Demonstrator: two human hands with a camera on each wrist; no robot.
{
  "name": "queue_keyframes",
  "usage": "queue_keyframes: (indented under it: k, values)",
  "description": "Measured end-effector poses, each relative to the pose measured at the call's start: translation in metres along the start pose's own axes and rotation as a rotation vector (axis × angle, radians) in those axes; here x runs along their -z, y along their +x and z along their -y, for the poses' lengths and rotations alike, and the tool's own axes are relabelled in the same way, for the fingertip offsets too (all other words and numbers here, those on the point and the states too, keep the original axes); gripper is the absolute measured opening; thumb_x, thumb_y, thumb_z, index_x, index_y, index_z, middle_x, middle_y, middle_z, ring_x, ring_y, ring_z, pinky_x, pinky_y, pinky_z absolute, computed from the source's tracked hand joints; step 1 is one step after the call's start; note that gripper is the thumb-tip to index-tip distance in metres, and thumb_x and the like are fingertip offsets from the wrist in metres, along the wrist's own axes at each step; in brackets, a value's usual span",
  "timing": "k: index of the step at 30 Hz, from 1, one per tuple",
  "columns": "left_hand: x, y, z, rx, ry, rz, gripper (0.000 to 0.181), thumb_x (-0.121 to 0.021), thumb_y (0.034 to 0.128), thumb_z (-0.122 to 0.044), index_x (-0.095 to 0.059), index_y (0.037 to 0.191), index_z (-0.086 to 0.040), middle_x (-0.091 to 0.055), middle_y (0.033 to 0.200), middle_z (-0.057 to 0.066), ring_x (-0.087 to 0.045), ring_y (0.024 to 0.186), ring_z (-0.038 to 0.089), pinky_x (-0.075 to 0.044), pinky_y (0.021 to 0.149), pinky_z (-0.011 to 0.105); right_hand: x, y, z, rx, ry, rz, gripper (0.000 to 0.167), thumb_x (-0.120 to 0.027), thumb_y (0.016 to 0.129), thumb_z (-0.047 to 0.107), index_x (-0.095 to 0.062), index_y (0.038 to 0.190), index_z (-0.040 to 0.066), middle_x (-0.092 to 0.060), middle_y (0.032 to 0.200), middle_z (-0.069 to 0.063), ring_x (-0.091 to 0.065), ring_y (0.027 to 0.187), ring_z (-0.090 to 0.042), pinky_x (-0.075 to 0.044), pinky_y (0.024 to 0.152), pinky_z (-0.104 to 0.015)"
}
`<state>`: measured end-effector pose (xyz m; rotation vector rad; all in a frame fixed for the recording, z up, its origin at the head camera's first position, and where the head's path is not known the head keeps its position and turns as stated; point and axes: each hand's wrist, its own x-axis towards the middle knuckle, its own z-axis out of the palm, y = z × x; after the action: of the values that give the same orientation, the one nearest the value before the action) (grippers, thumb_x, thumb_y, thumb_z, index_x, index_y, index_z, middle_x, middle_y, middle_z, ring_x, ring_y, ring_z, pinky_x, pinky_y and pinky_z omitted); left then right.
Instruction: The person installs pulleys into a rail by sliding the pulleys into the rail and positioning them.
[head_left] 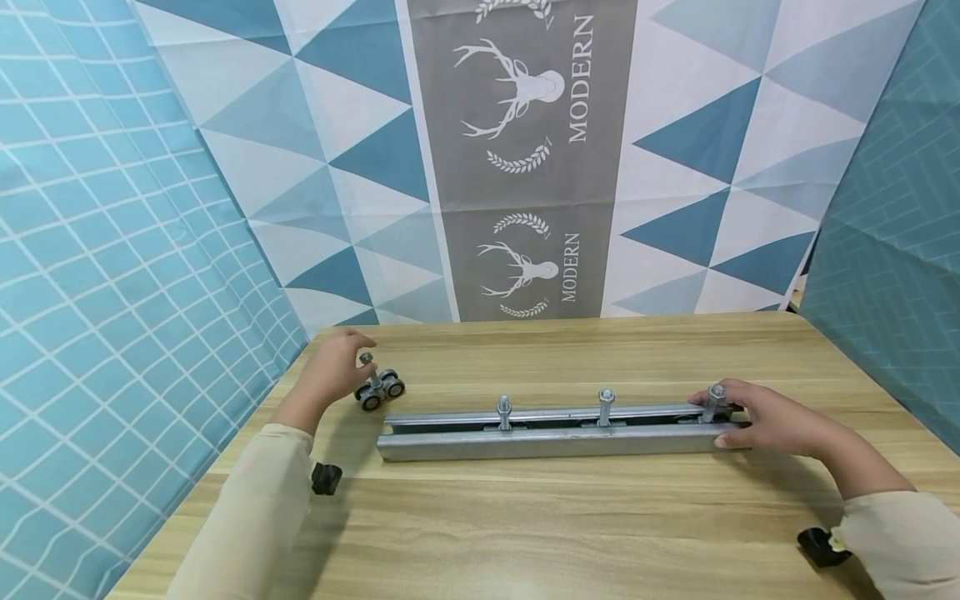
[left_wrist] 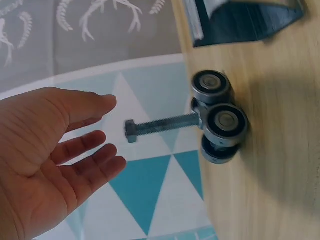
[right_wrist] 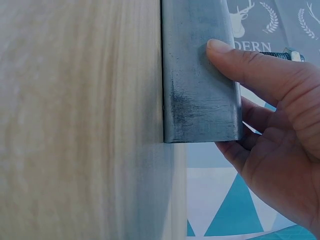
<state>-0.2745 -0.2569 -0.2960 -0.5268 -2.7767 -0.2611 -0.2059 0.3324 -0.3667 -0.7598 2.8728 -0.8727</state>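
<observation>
A wheeled roller trolley (head_left: 380,387) with an upright bolt stands on its black-rimmed wheels at the table's far left. Around the bolt's top my left hand (head_left: 335,367) hovers with loosely bent fingers; the left wrist view shows a gap between the fingertips and the bolt head (left_wrist: 131,131). A long metal channel rail (head_left: 547,446) lies across the table, slot upward. Three bolts rise from the slot: one left of centre (head_left: 504,410), one at centre (head_left: 605,407), one at the right end (head_left: 712,402). My right hand (head_left: 780,421) grips that right end, thumb on the near wall (right_wrist: 200,100).
The wooden table (head_left: 525,525) spreads in front of the rail. A patterned cloth (head_left: 536,167) hangs behind it, with a light blue grid cloth (head_left: 112,250) at left and a teal cloth (head_left: 892,275) at right. A dark wrist device (head_left: 326,479) juts from the left sleeve.
</observation>
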Motion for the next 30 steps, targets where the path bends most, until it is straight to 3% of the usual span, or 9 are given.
queue_keyframes:
  k: [4, 10, 18, 21, 25, 30]
  values:
    - [-0.004, 0.009, 0.008, 0.034, 0.009, 0.05, 0.034, -0.069, 0.0862, -0.009, -0.065, 0.115, 0.009, -0.058, 0.119, 0.031, -0.056, 0.109, 0.047, -0.045, 0.091, 0.056, 0.0, 0.0, 0.0, -0.001, 0.003, 0.001, 0.058, -0.079, 0.08, 0.024, -0.058, 0.131, 0.006, -0.055, 0.117, -0.007, -0.051, 0.105, -0.005, -0.049, 0.08, -0.035]
    - [-0.009, 0.02, 0.016, 0.048, -0.006, 0.13, 0.025, -0.068, 0.0881, -0.009, -0.07, 0.108, 0.006, -0.068, 0.107, 0.022, -0.064, 0.096, 0.037, -0.051, 0.083, 0.05, 0.001, 0.0, 0.001, -0.007, 0.009, -0.001, 0.058, -0.079, 0.08, 0.024, -0.058, 0.131, 0.006, -0.055, 0.117, -0.007, -0.051, 0.104, -0.006, -0.048, 0.079, -0.034]
    - [-0.008, 0.028, 0.018, 0.058, -0.032, 0.159, 0.013, -0.065, 0.0863, -0.002, -0.075, 0.093, 0.003, -0.071, 0.092, 0.017, -0.067, 0.082, 0.031, -0.053, 0.078, 0.049, 0.0, 0.001, 0.0, -0.01, 0.019, 0.004, 0.058, -0.079, 0.08, 0.024, -0.058, 0.131, 0.005, -0.055, 0.119, -0.008, -0.051, 0.106, -0.006, -0.049, 0.08, -0.034]
    - [-0.006, 0.03, 0.017, 0.062, -0.05, 0.181, 0.016, -0.061, 0.0856, 0.001, -0.069, 0.072, -0.001, -0.059, 0.065, 0.005, -0.052, 0.059, 0.017, -0.05, 0.064, 0.04, 0.0, 0.001, -0.001, -0.011, 0.018, 0.003, 0.058, -0.079, 0.08, 0.024, -0.058, 0.131, 0.006, -0.055, 0.119, -0.008, -0.05, 0.106, -0.007, -0.048, 0.081, -0.034]
    - [-0.004, 0.031, 0.018, 0.065, -0.062, 0.209, 0.025, -0.061, 0.0853, 0.001, -0.06, 0.061, -0.006, -0.036, 0.054, -0.003, -0.027, 0.053, 0.013, -0.033, 0.057, 0.034, 0.0, 0.001, -0.001, -0.019, 0.019, 0.007, 0.058, -0.079, 0.08, 0.025, -0.058, 0.131, 0.007, -0.055, 0.119, -0.008, -0.051, 0.107, -0.01, -0.048, 0.081, -0.034]
    - [-0.002, 0.03, 0.021, 0.046, -0.063, 0.215, 0.016, -0.064, 0.0833, 0.0, -0.07, 0.069, -0.004, -0.053, 0.055, -0.001, -0.035, 0.053, 0.013, -0.036, 0.057, 0.034, 0.0, 0.001, 0.0, -0.037, 0.018, 0.012, 0.059, -0.079, 0.079, 0.024, -0.058, 0.132, 0.008, -0.054, 0.12, -0.008, -0.051, 0.109, -0.016, -0.049, 0.081, -0.036]
